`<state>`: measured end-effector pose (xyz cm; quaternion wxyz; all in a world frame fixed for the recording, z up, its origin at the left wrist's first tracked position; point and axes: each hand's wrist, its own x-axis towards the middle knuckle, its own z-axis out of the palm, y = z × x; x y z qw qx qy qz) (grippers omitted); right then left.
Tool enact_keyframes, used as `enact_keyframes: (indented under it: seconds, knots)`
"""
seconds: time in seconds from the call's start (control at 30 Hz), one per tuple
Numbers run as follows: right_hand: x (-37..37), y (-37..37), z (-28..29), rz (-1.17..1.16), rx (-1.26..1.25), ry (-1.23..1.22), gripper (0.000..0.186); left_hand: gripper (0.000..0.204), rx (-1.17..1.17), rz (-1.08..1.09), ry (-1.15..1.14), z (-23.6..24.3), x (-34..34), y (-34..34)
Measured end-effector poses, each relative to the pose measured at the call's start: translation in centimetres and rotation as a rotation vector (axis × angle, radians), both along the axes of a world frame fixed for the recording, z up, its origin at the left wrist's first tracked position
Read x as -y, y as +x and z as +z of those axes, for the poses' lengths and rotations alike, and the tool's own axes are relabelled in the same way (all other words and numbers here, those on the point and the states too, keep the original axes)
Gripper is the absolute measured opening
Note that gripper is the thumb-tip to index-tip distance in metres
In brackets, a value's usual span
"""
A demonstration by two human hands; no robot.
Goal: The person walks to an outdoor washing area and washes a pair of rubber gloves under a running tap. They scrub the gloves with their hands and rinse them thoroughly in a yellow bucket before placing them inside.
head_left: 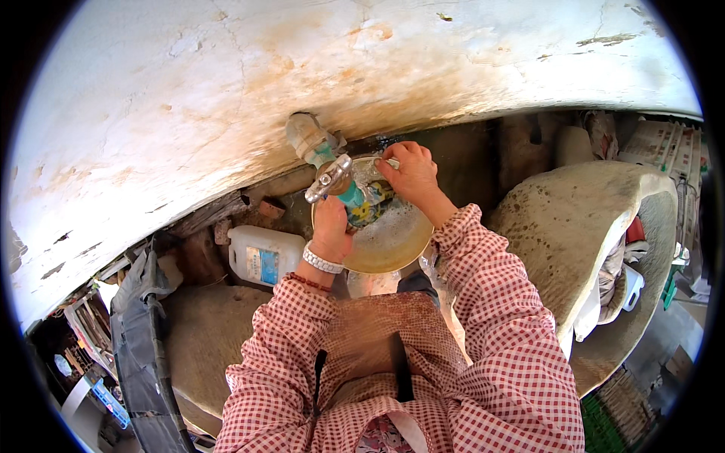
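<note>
A round glass plate (393, 241) with a patterned centre is held under a wall tap (326, 170), and water runs over it. My left hand (332, 223) grips the plate's near left rim, just below the tap's metal handle. My right hand (411, 172) grips the far rim at the top. Both sleeves are red-and-white checked. A beaded bracelet sits on my left wrist.
A stained white wall (302, 68) fills the upper part. A white plastic jug (264, 255) with a blue label lies left of the plate. A large mottled stone basin (581, 226) curves at the right. Dark sheeting (143, 325) and clutter lie at lower left.
</note>
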<state>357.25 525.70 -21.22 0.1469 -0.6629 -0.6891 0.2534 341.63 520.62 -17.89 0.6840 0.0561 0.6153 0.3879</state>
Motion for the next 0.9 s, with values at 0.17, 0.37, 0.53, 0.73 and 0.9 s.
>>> enact_keyframes:
  seconds: [0.17, 0.37, 0.53, 0.73, 0.9]
  knots:
    - [0.3, 0.0, 4.4, 0.304, -0.770, -0.386, 0.035, 0.043, -0.106, -0.280, 0.303, -2.9, 0.4, -1.7]
    - [0.3, -0.2, 8.2, 0.222, -0.481, -0.473, 0.028, 0.043, -0.156, -0.285, 0.521, 0.1, -1.0, -2.6]
    - [2.2, 0.3, 6.8, -0.079, -1.117, -0.573, 0.021, 0.037, 0.065, -0.039, 0.335, 2.0, -0.8, -1.8]
    - [2.1, 2.3, 6.9, 0.092, -0.557, 0.078, 0.015, 0.023, 0.045, 0.124, 0.163, -0.6, -0.4, -3.0]
    - [2.5, 2.3, 8.8, -0.046, -0.866, -0.452, 0.008, 0.020, 0.021, 0.113, 0.152, -2.6, 0.5, -4.9]
